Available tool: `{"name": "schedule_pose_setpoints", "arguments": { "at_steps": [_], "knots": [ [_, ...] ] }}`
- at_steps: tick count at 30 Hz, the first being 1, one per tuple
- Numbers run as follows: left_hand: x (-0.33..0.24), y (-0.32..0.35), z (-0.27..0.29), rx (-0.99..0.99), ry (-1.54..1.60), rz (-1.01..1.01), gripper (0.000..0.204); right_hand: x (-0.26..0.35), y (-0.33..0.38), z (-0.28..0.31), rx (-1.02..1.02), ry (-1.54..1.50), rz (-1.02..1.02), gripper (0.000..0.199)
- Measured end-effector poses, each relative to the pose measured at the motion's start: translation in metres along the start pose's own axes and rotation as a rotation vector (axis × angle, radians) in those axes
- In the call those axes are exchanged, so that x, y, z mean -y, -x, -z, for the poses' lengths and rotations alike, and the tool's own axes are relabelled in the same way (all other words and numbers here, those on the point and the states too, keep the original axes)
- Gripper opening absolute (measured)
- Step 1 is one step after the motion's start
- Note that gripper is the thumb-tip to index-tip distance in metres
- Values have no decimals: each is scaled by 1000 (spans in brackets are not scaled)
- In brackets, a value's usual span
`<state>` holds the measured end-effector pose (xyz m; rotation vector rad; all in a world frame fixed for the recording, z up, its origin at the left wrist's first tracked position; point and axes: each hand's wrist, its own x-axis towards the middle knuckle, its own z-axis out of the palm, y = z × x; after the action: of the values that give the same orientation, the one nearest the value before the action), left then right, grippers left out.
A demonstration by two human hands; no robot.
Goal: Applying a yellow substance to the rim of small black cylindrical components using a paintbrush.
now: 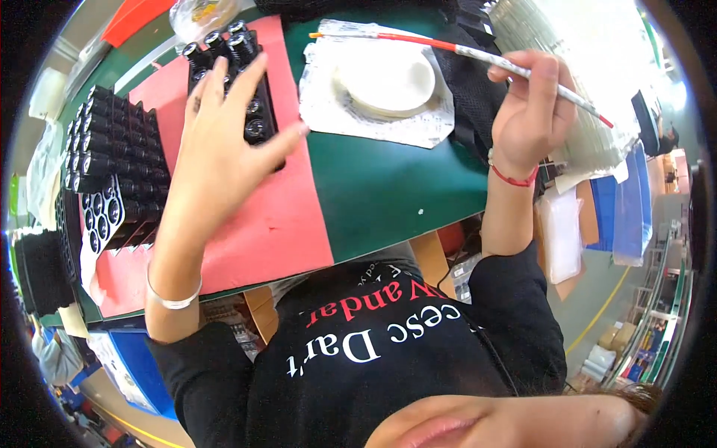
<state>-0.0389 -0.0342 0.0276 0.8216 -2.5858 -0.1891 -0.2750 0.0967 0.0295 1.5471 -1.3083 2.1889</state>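
Observation:
My left hand (222, 138) hovers with fingers spread over a black rack (270, 123) and partly hides it. Short black cylindrical parts (240, 46) stand upright in that rack; whether my fingertips touch any of them I cannot tell. In my right hand (534, 104) is a thin paintbrush (478, 54), held near the back of its red and white handle. Its orange-tipped end points left, above a shallow white dish (418, 78). The dish sits on a sheet of printed white paper (426, 134).
Stacked black racks full of similar cylinders (112, 142) stand at the left on a pink sheet (287, 239). The sheet covers part of the green table (373, 194). Black mesh fabric (478, 89) lies right of the paper, beside stacked clear trays (590, 45). A clear plastic bag (202, 16) lies at the back.

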Motion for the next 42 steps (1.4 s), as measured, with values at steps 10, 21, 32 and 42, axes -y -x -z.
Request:
{"name": "schedule_pose_setpoints", "arguments": {
  "at_steps": [10,21,32,42],
  "knots": [
    [29,-40,-37,-34,-72,98,67,-1,1,9,10,-67,26,24],
    [12,-16,-7,-206,1083,358,47,25,-10,0,22,170,-109,17],
    [30,26,-7,-170,1819,446,26,22,-11,-3,116,475,-2,19],
    [19,45,-12,-54,1809,488,54,-6,0,0,167,457,67,27]
  ]
}}
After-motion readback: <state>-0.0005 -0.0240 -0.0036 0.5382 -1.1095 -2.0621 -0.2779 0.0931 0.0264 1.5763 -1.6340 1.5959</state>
